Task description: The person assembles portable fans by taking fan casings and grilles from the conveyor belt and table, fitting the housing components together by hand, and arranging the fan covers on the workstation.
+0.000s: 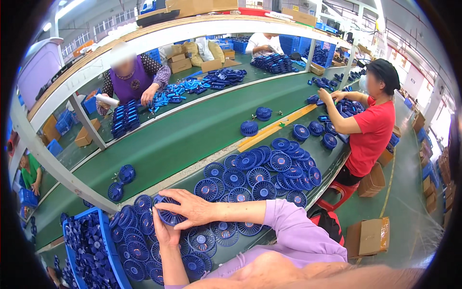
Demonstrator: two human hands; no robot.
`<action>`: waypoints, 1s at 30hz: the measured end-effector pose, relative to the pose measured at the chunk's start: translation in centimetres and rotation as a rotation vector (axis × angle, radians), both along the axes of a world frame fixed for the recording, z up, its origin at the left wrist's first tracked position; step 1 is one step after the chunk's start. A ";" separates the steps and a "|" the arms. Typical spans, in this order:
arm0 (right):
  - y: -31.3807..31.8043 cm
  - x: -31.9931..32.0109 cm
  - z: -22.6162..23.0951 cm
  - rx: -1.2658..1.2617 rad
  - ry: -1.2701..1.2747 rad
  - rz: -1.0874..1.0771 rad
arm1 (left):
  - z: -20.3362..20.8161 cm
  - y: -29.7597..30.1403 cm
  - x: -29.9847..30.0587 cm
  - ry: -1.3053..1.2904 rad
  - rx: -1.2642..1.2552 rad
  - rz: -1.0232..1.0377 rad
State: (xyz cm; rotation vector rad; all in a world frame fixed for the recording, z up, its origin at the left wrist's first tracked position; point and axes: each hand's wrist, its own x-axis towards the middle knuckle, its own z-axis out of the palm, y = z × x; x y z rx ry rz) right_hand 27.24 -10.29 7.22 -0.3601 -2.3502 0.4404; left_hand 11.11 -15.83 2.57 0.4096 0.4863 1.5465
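Observation:
Both my hands hold one round blue fan head (169,215) above the near bench. My left hand (165,232) supports it from its left and near side, fingers wrapped at the rim. Across its top lie the curled fingers of my right hand (195,210), which partly cover it. Round blue slotted fan covers (235,177) spread over the bench on both sides of my arms, many overlapping. Just left of my hands, more covers (136,251) are piled next to a blue crate (107,241) full of small dark blue fan blades (86,243).
A green conveyor belt (192,139) runs beyond the bench, carrying paired fan heads (126,173). A white-framed shelf (62,166) stands over it. A person in red (370,130) works at the right; a person in a purple vest (130,82) sits across the belt. Cardboard box (368,238) on the floor.

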 end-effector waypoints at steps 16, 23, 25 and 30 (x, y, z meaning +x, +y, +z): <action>-1.2 -5.4 -0.8 -0.731 0.431 0.171 | 1.6 -0.3 2.9 0.924 0.126 0.808; 7.9 -2.7 -2.6 -0.706 0.299 -0.022 | 2.3 6.2 0.6 1.221 0.114 0.349; 12.1 -0.6 -3.5 -0.540 0.239 -0.230 | 1.5 8.2 -1.3 1.450 0.132 0.264; 20.9 9.3 -6.2 -0.129 0.012 -0.873 | -0.4 15.1 -7.5 1.894 0.032 0.344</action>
